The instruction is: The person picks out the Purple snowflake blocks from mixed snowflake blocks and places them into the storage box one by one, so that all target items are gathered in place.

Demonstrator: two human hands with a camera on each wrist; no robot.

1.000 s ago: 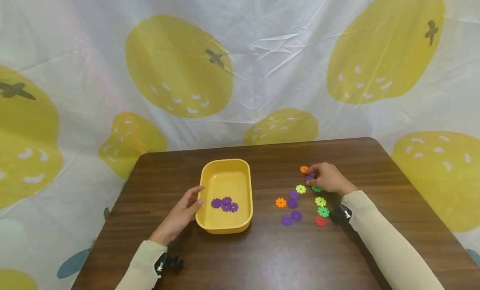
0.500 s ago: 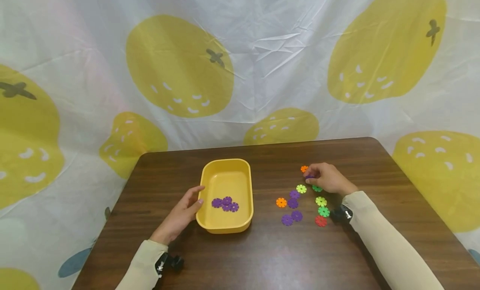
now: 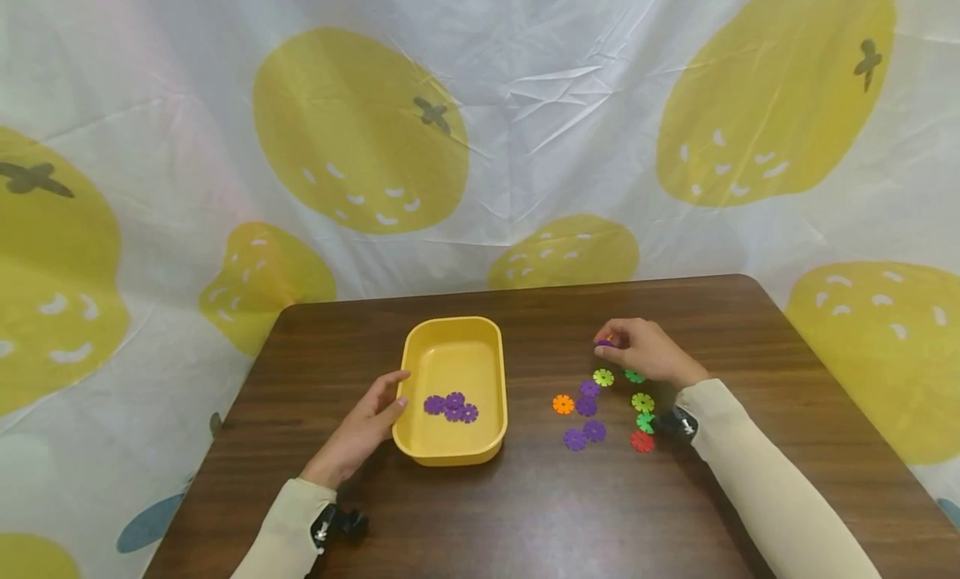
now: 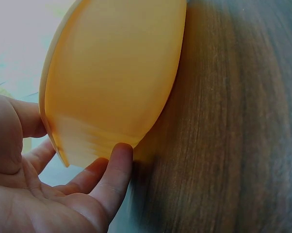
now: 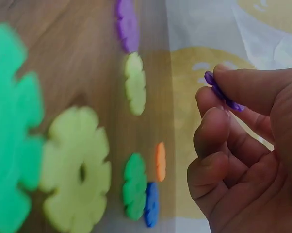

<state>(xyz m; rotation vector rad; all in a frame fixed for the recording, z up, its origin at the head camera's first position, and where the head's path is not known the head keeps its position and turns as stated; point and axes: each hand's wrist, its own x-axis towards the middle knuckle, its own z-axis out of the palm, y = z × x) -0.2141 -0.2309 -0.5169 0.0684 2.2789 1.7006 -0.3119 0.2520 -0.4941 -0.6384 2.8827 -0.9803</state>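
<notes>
In the head view my right hand (image 3: 649,350) is raised slightly over the far right of the table. It pinches a purple snowflake disc (image 5: 223,92) between thumb and index finger, seen nearly edge-on in the right wrist view. My left hand (image 3: 362,429) holds the left rim of a yellow plastic basin (image 3: 503,387), with fingers against the outer wall (image 4: 112,63) in the left wrist view. Several purple snowflake discs (image 3: 454,412) lie in the basin's near half. Below the right hand is a lime disc (image 3: 603,377); a green disc (image 3: 634,376) is partly covered.
More discs lie flat to the basin's right: an orange disc (image 3: 563,405), several purple discs (image 3: 575,439), another lime disc (image 3: 642,403) and a red disc (image 3: 641,441). A blue disc (image 5: 151,205) shows in the right wrist view. Behind the brown table (image 3: 540,512) hangs a patterned curtain (image 3: 495,146).
My right hand has lifted the purple disc off the table and moved a little left, now mostly covering the far orange disc. The left hand and basin have stayed put.
</notes>
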